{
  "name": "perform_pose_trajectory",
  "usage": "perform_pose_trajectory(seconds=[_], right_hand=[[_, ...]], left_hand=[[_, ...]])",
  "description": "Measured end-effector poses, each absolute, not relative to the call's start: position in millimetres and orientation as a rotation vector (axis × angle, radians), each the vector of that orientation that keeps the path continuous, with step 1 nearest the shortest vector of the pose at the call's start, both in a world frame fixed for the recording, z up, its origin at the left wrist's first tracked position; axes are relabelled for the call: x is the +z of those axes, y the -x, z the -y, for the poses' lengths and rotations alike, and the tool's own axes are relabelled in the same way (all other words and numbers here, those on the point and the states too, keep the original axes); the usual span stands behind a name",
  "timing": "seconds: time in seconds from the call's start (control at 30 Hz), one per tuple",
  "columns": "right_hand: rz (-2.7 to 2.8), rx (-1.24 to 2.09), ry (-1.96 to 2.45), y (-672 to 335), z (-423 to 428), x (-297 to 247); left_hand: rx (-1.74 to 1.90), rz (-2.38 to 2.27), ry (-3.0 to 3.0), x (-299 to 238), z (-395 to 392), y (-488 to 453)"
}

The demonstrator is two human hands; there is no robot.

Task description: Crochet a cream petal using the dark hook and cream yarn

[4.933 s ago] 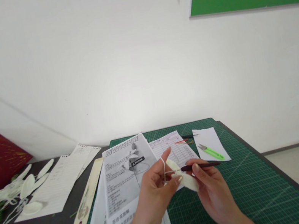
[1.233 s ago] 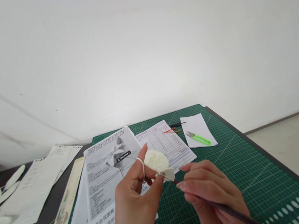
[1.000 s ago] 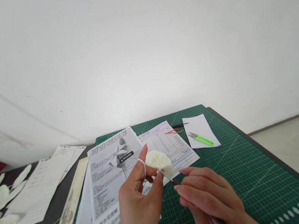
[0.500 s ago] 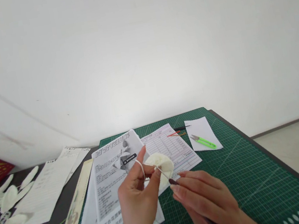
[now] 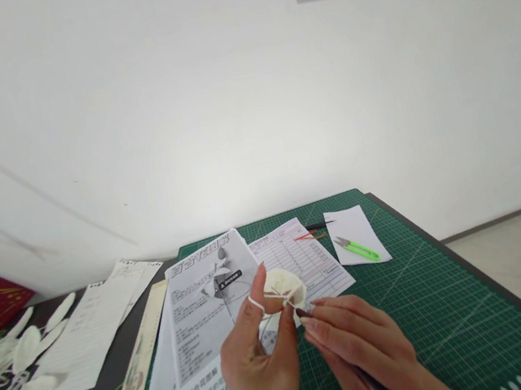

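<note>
My left hand (image 5: 262, 349) pinches a small piece of white crochet work between thumb and fingers, with white yarn (image 5: 256, 304) looped round the raised index finger. A dark-handled crochet hook (image 5: 369, 383) is gripped in my right hand (image 5: 362, 342), its thin tip meeting the yarn at the left fingertips. Just behind the fingers sits a round cream-white yarn ball (image 5: 289, 284). My left fingers partly hide both the crochet piece and the ball.
Printed pattern sheets (image 5: 206, 346) and a table form (image 5: 296, 256) lie on the green cutting mat (image 5: 442, 311). Green thread snips (image 5: 358, 248) rest on white paper (image 5: 358, 221). At left are white crocheted pieces (image 5: 28, 347), handwritten sheets (image 5: 79, 341) and a bookmark-like strip (image 5: 141, 350).
Both hands stay close together at the work; the left has shifted slightly right and its index finger stands more upright. The yarn now crosses near the hook tip. The view has moved slightly.
</note>
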State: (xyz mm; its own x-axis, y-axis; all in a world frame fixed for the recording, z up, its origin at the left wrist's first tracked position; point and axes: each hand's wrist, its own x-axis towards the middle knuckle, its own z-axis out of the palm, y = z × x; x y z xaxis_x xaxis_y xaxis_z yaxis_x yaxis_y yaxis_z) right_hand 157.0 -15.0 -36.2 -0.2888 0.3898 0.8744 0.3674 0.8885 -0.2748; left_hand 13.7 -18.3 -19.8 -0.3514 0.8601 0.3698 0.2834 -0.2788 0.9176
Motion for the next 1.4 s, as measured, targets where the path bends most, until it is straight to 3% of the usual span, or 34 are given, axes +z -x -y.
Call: perform_pose_trajectory(seconds=[0.67, 0.9, 1.03, 1.2, 1.4], right_hand=[[2.02, -0.133, 0.465, -169.1, 12.8, -39.6], [1.937, -0.126, 0.454, -161.4, 10.5, -29.1], [1.868, -0.085, 0.429, -160.4, 9.3, -28.2], [1.963, -0.237, 0.461, -163.6, 13.2, -27.9], [1.997, -0.426, 0.588, -157.2, 21.4, -17.5]], left_hand=[[1.497, -0.925, -0.635, 5.6, 10.9, -11.7], [1.627, -1.065, -0.936, 4.1, 11.1, -10.2], [1.523, -0.96, -0.804, 8.2, 9.8, -9.6], [1.406, -0.885, -0.676, 11.4, 6.5, -5.0], [1.509, -1.105, -1.109, 5.1, 7.2, 0.1]])
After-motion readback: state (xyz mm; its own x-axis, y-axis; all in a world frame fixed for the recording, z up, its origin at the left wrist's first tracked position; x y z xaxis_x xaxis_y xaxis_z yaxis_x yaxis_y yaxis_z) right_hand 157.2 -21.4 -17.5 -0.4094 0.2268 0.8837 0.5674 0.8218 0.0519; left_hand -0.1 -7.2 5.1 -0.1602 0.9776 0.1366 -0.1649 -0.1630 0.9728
